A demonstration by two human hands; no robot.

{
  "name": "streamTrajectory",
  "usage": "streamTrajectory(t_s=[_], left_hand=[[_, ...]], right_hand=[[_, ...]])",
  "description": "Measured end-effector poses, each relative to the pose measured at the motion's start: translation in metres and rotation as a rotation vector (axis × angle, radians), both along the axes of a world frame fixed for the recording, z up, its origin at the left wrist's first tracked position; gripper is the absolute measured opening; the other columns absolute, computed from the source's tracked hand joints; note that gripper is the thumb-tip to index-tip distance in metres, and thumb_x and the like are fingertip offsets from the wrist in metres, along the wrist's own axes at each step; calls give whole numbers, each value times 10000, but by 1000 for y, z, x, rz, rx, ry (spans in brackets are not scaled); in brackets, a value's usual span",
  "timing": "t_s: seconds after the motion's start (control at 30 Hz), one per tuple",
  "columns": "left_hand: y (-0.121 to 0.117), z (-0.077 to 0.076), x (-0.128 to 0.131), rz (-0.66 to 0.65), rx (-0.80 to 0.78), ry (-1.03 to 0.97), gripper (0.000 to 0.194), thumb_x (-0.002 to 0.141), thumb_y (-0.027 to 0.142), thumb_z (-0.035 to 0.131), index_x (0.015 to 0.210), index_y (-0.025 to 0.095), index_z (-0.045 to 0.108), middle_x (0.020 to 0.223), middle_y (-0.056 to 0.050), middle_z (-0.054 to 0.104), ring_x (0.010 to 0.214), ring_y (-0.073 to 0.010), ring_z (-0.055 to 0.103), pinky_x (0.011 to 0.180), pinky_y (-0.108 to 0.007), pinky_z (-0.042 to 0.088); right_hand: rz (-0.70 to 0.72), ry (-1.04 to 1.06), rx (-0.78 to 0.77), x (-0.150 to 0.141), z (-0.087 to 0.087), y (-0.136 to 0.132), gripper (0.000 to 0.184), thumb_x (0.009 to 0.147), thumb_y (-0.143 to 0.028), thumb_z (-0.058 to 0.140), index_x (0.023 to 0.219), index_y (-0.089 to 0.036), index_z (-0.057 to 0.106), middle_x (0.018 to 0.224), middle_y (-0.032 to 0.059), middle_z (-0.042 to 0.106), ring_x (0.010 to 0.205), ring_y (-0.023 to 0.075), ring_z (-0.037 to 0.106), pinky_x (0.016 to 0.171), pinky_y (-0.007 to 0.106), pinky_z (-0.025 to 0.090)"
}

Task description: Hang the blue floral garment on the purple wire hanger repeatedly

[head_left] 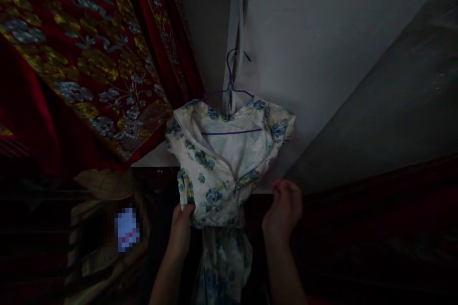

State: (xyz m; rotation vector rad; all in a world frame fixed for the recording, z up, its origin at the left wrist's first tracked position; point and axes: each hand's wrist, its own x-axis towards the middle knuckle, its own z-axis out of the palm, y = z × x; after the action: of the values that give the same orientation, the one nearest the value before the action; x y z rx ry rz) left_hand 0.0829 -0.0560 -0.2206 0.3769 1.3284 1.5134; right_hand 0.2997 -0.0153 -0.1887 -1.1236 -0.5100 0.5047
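A white dress (pixel 214 176) with blue, green and yellow flowers hangs by its shoulders on a thin purple hanger (pixel 231 86). Its front overlaps in a V, and the hanger's lower bar crosses the open neck. My left hand (pixel 182 221) pinches the garment's edge at its lower left side. To the right of the dress, my right hand (pixel 282 212) is raised and apart from the cloth. Its fingers curl inward in the dim light, and whether anything sits in them is hidden.
Red cloth (pixel 107 57) with gold and silver embroidery hangs at the upper left. The hanger hook is at a pale strip (pixel 234 19) along the wall (pixel 315 47). Low on the left stands a bamboo-like chair (pixel 103 186) with a blurred bright item (pixel 127 228).
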Motion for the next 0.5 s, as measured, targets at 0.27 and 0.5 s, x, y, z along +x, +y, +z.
streamTrajectory(t_s=[0.27, 0.5], left_hand=[[-6, 8, 14, -193, 65, -106, 324, 581, 382, 757, 825, 171, 727, 780, -48, 769, 902, -321, 734, 779, -386, 563], [-12, 8, 17, -354, 88, -117, 259, 612, 359, 780, 779, 162, 759, 831, -77, 782, 992, -342, 724, 848, -403, 563]], right_hand=[[719, 64, -280, -65, -21, -10, 431, 795, -648, 670, 926, -239, 630, 708, 19, 648, 579, 181, 561, 518, 293, 426], [790, -43, -242, -68, -31, -4, 288, 832, -529, 642, 857, -244, 615, 784, 6, 639, 750, 204, 595, 696, 309, 463]])
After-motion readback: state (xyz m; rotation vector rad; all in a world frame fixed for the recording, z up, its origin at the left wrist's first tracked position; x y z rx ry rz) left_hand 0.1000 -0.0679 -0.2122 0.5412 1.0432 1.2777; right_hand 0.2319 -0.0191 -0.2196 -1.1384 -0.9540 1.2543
